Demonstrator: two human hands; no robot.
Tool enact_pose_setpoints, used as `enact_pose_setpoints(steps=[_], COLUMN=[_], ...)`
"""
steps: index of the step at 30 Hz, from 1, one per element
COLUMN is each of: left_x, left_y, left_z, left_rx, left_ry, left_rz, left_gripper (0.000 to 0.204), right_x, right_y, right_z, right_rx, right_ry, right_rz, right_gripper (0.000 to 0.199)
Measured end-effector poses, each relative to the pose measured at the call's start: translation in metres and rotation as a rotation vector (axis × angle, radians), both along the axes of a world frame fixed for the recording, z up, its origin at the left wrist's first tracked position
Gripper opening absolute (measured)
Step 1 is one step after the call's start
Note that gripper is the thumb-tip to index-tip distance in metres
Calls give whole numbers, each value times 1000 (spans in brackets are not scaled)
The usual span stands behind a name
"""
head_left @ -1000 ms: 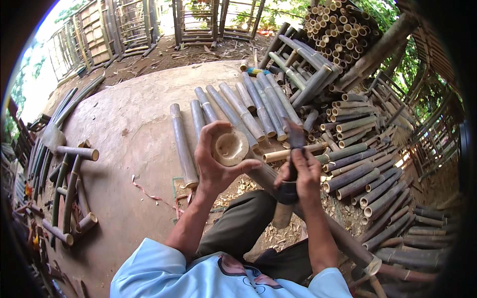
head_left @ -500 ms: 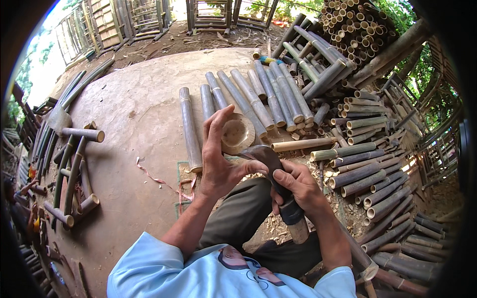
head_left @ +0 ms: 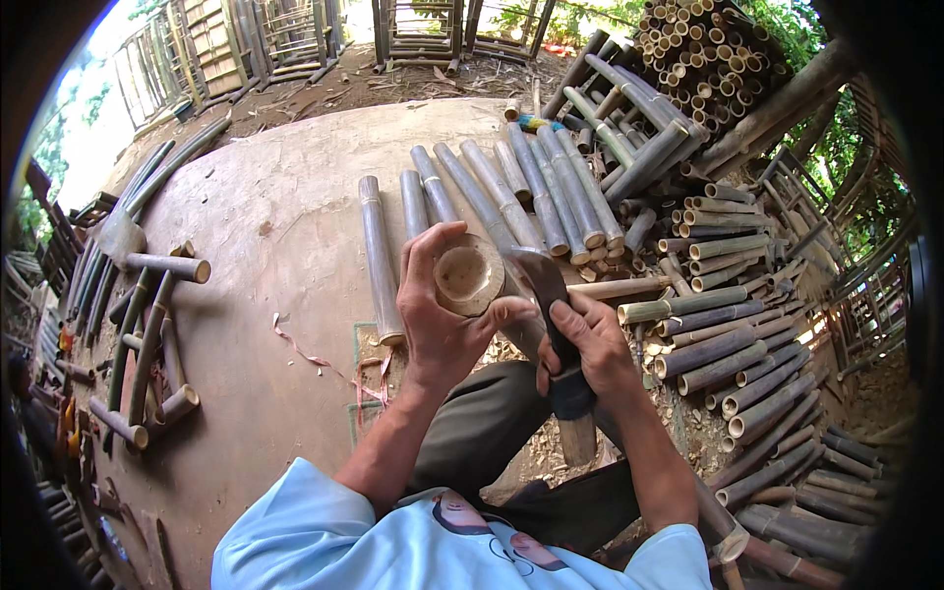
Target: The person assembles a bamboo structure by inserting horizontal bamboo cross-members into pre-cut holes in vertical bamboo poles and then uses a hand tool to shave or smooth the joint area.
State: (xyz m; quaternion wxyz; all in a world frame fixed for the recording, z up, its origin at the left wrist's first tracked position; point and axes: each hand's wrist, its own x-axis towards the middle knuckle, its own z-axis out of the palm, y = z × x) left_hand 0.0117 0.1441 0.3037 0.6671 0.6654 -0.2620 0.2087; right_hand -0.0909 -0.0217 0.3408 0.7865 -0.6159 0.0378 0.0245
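My left hand (head_left: pixel 440 317) grips a short bamboo section (head_left: pixel 468 275) upright, its hollow cut end facing me. My right hand (head_left: pixel 586 346) is closed around the dark handle of a heavy curved knife (head_left: pixel 541 277). The knife's blade rests against the right side of the bamboo section's rim. Both hands are held above my lap, over dark trousers (head_left: pixel 492 423). A row of long bamboo poles (head_left: pixel 511 197) lies on the ground just beyond the hands.
Cut bamboo lengths are piled at the right (head_left: pixel 737 334), and a stack of tubes shows its open ends at the top right (head_left: pixel 708 59). Short bamboo pieces (head_left: pixel 147 324) lie at the left on the round earth floor (head_left: pixel 275 226). Bamboo frames (head_left: pixel 413 25) stand behind.
The knife has come down from held upright to lying with its blade against the bamboo section. The left hand has tilted the section's open end more toward me.
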Motion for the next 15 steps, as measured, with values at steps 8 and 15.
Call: enact_pose_setpoints(steps=[8, 15], left_x=[-1, -6], left_y=[11, 4], left_z=[-1, 5], left_rx=[15, -73], left_ry=[-50, 16], left_rz=[-68, -86], left_gripper=[113, 101], right_x=[-9, 2], right_y=[-7, -24], right_z=[22, 23], right_rx=[-58, -92], right_ry=[133, 139], right_rz=[264, 334], right_gripper=[31, 31])
